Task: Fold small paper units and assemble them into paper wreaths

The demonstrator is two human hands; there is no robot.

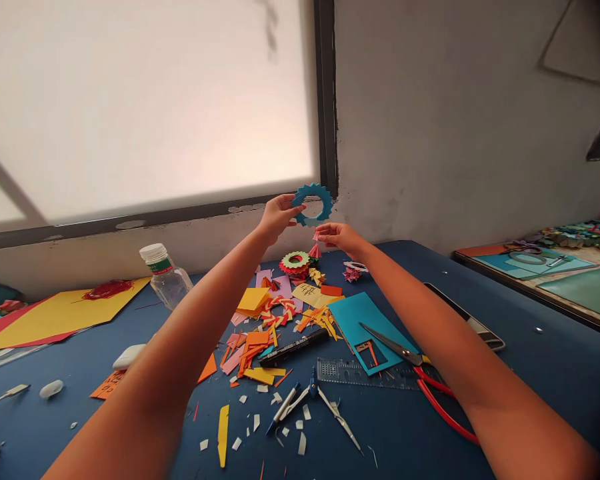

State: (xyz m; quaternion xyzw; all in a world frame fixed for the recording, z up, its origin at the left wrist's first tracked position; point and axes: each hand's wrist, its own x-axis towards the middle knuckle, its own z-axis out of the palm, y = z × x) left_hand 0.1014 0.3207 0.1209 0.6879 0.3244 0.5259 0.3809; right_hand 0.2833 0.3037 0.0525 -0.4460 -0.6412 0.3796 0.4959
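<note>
Raised above the far side of the table, my left hand point(280, 217) pinches the left edge of a blue paper ring point(324, 212) with a toothed outer rim. Just below and to its right, my right hand point(343, 239) has its thumb and fingers closed on a small pink folded paper piece point(315, 251), which hangs under the ring. Whether ring and pink piece are joined by a thread cannot be made out. Beneath them lie a green and red toothed paper ring point(295, 261) and a red-and-yellow paper ring point(275, 311).
Blue card point(367, 317), red-handled scissors point(445, 407), a clear ruler point(343, 372), a compass point(313, 387) and a black marker point(295, 348) lie nearer me among paper scraps. A plastic bottle point(167, 280) stands left. At right rests a phone point(480, 330). Behind is a wall point(430, 120).
</note>
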